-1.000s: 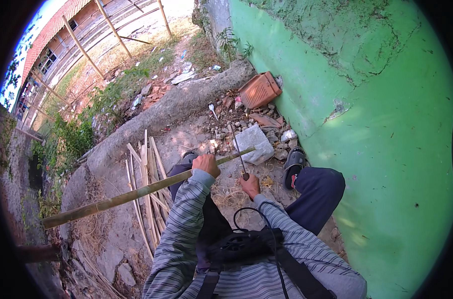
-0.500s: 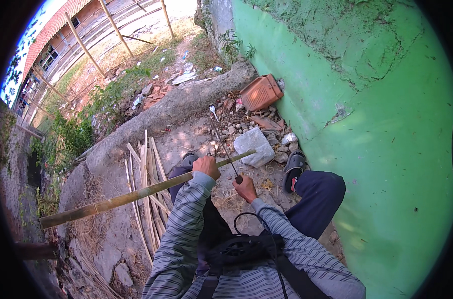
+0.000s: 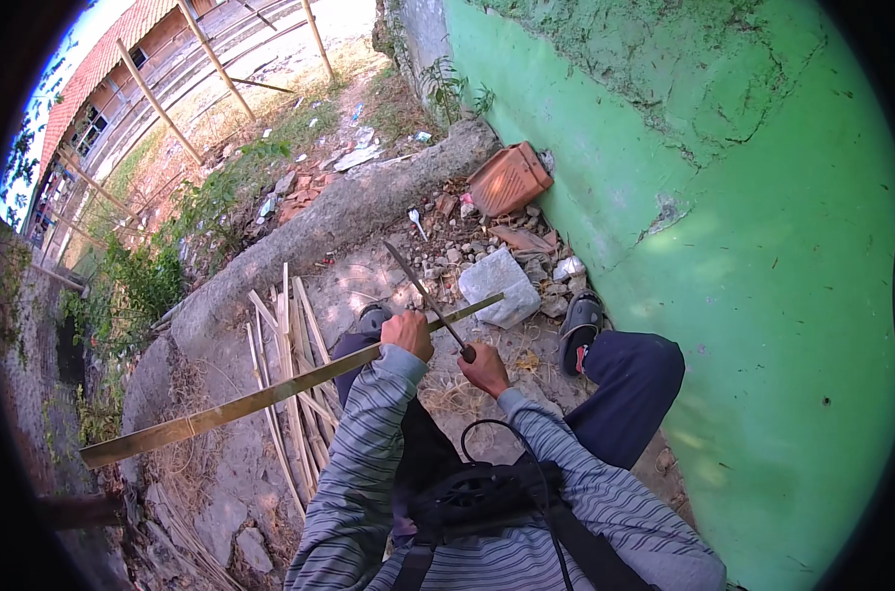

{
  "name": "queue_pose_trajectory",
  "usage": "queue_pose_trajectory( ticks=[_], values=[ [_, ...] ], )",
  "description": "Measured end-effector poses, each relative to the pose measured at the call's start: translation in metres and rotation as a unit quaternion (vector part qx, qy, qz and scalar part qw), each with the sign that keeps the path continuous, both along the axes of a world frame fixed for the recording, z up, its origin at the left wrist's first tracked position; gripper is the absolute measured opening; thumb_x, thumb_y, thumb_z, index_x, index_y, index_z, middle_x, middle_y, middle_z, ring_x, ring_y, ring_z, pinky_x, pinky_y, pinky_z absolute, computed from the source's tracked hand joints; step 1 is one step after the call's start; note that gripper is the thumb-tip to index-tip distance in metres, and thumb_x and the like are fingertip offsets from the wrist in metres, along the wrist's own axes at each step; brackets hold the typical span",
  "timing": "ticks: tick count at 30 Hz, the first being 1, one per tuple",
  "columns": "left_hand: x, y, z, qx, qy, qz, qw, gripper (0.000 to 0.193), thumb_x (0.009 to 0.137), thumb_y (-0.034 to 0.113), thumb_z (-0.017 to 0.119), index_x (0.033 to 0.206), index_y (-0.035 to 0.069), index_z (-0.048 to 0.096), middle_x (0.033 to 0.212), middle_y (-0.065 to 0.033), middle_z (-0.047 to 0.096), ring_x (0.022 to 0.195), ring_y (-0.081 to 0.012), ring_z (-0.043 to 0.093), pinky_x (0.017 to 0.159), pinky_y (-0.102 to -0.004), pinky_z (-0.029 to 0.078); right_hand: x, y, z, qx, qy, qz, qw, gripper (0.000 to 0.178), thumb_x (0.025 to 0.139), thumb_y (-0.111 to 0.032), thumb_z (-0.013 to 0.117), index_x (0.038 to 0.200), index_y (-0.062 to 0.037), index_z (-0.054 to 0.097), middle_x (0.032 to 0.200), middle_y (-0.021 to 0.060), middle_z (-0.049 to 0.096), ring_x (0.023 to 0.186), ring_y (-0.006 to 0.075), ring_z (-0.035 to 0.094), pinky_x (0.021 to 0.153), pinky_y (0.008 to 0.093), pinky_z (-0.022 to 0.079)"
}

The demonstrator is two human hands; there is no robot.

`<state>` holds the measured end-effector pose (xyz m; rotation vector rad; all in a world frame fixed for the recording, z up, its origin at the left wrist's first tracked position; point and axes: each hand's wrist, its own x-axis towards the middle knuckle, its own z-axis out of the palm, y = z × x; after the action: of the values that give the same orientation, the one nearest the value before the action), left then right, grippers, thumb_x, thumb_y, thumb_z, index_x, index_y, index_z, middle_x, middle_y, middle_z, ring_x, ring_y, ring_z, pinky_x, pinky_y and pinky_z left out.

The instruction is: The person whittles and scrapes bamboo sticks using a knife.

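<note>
My left hand point(image 3: 408, 335) is closed around a long bamboo strip point(image 3: 240, 405), which slants from the lower left up to its tip beyond my fist. In my right hand point(image 3: 485, 370) is the dark handle of a long knife point(image 3: 414, 279), its blade pointing away and to the left. The blade crosses the strip just right of my left fist; whether they touch I cannot tell. Under the strip's far tip lies a pale stone block point(image 3: 500, 287). Several split bamboo strips point(image 3: 292, 364) lie on the ground left of my legs.
A green wall point(image 3: 753, 325) rises close on the right. An orange roof tile point(image 3: 509, 180) leans near it above rubble. A low concrete ledge point(image 3: 349, 205) runs across ahead, with plants point(image 3: 127, 286) on the left. My shoe point(image 3: 581, 335) is beside the block.
The knife's blade has swung left and shows more of its flat side, now crossing the bamboo strip. The strip appears rolled slightly, with its flatter face showing. Both hands stay nearly in place.
</note>
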<state>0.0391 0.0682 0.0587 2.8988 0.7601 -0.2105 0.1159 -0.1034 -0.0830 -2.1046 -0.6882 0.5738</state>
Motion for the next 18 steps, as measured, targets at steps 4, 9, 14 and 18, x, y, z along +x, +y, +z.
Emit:
queue_pose_trajectory(
  ticks=[4,9,14,18],
  values=[
    [0.006,-0.005,0.001,0.001,0.007,-0.012,1.000,0.013,0.077,0.012,0.072,0.085,0.003,0.077,0.091,-0.0188,0.075,0.086,-0.0371,0.076,0.073,-0.0459,0.061,0.007,-0.010,-0.012,0.018,-0.015,-0.028,0.999,0.026,0.082,-0.025,0.069,0.086,0.0005,0.069,0.079,0.0251,0.068,0.077,0.0434,0.068,0.069,0.0487,0.053],
    [-0.002,-0.001,-0.009,0.027,-0.015,-0.010,0.999,0.012,0.078,0.012,0.071,0.084,0.004,0.077,0.089,-0.0182,0.075,0.084,-0.0357,0.076,0.071,-0.0460,0.061,-0.003,-0.003,-0.001,0.028,0.001,-0.002,1.000,0.029,0.082,-0.025,0.070,0.088,0.0028,0.069,0.077,0.0254,0.067,0.072,0.0422,0.068,0.066,0.0478,0.051],
    [0.002,-0.005,-0.002,0.012,-0.004,-0.016,1.000,0.013,0.078,0.012,0.071,0.087,0.004,0.077,0.093,-0.0181,0.074,0.086,-0.0363,0.075,0.072,-0.0456,0.061,0.015,-0.011,-0.023,-0.007,-0.012,-0.022,1.000,0.031,0.083,-0.028,0.071,0.089,0.0022,0.070,0.078,0.0251,0.068,0.074,0.0421,0.068,0.069,0.0478,0.053],
    [0.002,-0.007,-0.007,0.013,-0.018,-0.030,0.999,0.011,0.078,0.012,0.072,0.085,0.004,0.076,0.094,-0.0190,0.074,0.086,-0.0368,0.075,0.072,-0.0454,0.061,0.034,-0.031,-0.049,-0.062,0.019,-0.075,0.995,0.031,0.084,-0.029,0.072,0.086,0.0014,0.071,0.080,0.0239,0.071,0.079,0.0415,0.071,0.074,0.0470,0.055]
  ],
)
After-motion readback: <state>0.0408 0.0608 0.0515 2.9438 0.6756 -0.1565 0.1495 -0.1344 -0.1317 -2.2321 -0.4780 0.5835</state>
